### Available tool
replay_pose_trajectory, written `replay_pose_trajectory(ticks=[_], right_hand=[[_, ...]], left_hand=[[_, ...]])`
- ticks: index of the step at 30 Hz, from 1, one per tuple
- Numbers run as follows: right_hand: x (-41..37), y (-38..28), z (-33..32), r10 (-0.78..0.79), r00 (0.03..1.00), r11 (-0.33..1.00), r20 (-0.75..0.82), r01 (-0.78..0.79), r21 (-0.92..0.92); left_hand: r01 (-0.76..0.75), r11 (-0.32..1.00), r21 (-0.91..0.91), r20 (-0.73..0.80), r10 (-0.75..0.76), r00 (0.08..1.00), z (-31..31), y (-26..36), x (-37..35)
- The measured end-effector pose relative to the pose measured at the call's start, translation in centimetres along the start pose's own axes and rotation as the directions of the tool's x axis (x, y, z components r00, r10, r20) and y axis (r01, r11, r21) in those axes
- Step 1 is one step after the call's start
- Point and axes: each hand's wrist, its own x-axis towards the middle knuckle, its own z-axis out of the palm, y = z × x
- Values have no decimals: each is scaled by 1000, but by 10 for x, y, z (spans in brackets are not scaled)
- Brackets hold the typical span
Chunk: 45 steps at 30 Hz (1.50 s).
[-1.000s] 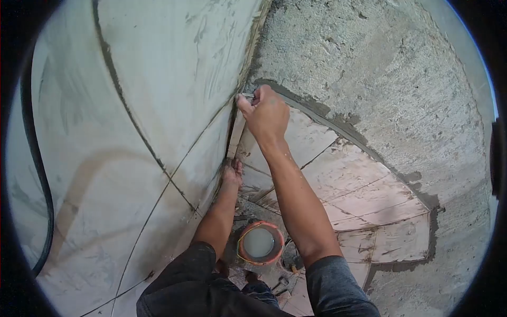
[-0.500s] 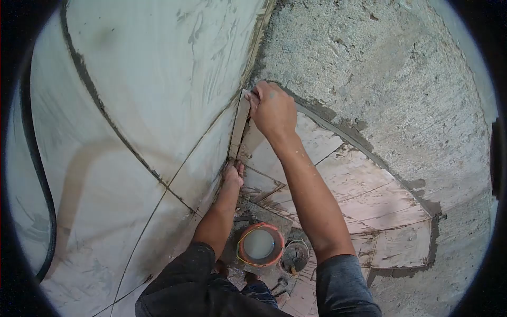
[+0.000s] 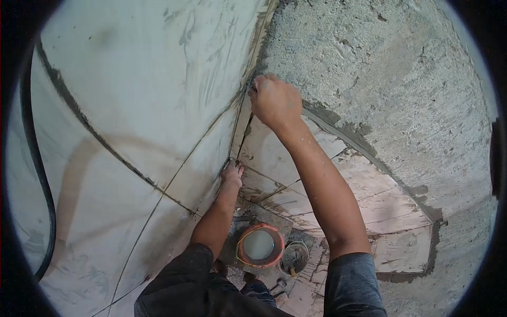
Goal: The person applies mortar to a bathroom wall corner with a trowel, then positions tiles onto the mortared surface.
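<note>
A narrow tile strip (image 3: 241,122) stands upright in the corner between the large tiled wall (image 3: 137,95) and the adjoining wall tiles (image 3: 269,150). My right hand (image 3: 277,101) is closed at its upper end, fingers curled over the edge beside the rough cement; the fingertips are partly hidden. Lower down, my left hand (image 3: 231,173) has its fingers bent against the strip's bottom end. A dark gap runs between the strip and the tiles to its right.
Below me stands an orange-rimmed bucket (image 3: 259,244) of cloudy liquid, with a smaller bucket (image 3: 294,258) beside it. A hammer-like tool (image 3: 279,287) lies near my feet. Bare cement wall (image 3: 380,79) rises on the right; a black hose (image 3: 39,169) hangs at left.
My right hand has shifted slightly up, its fingers now covering the strip's top end, which showed before. The strip sits closer into the corner. My left hand stays at the bottom.
</note>
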Motion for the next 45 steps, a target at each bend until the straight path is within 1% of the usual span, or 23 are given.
replay_pose_trajectory(ticks=[1,3,4,5,6,7,9,10,12,16,18,19,21,22,24,25,27,30,34,36,39,43,45], right_hand=[[1,0,0,-1,1000,1000,1,1,3],[2,0,-1,-1,999,1000,40,2,-10],[4,0,-1,-2,999,1000,40,3,-9],[5,0,0,0,999,1000,36,1,-8],[6,0,1,3,999,1000,31,-3,-6],[5,0,2,6,999,1000,33,-6,-6],[3,0,3,-3,1000,1000,0,3,2],[4,0,2,-6,1000,1000,-1,6,2],[6,2,0,-12,999,1000,38,12,8],[4,1,-1,-7,1000,1000,4,7,8],[4,1,1,2,1000,1000,15,-2,-6],[5,2,-1,5,1000,1000,13,-5,-5],[6,2,-3,-8,999,1000,45,8,-10],[5,2,-2,0,999,1000,46,0,-5],[4,4,-1,-36,999,999,-24,36,13],[3,5,0,-30,999,999,-24,30,14],[3,4,2,-12,1000,1000,3,12,-2],[3,5,-3,-40,999,999,-3,40,0],[4,6,1,-45,998,999,-47,45,10],[6,4,-3,-18,1000,1000,16,18,-16],[11,3,-7,24,997,999,80,-22,-35],[12,-4,-18,31,997,997,74,-26,-66],[19,-4,-24,20,990,996,142,-7,-89]], left_hand=[[-2,1000,0,-2,2,1000,10,3,-21],[-65,960,273,100,39,994,35,9,-76],[-66,960,272,99,40,994,23,5,-48],[-66,991,119,101,54,993,1,-5,6],[-65,997,-35,101,68,993,-11,-9,35],[-64,997,-32,99,67,993,-5,-7,19],[-117,954,277,-35,131,991,25,1,-40],[-118,954,275,-35,132,991,31,2,-45],[-89,960,266,-141,131,981,37,4,-55],[-123,945,302,-125,168,978,32,-1,-41],[-48,913,405,-95,94,991,25,-2,-28],[-49,911,409,-94,95,991,27,-1,-31],[-117,866,486,-29,150,988,27,2,-38],[-116,862,494,-32,152,988,27,4,-40],[-101,866,490,7,112,994,29,5,-45],[-99,863,495,6,110,994,25,4,-40],[-86,871,483,71,59,996,17,3,-30],[-88,867,491,13,93,996,27,5,-41],[-122,847,518,44,116,992,25,3,-38],[-110,802,586,47,102,994,23,3,-35],[-111,799,591,36,112,993,30,7,-53],[-136,777,614,91,101,991,28,10,-54],[-115,757,644,88,76,993,32,14,-62]])
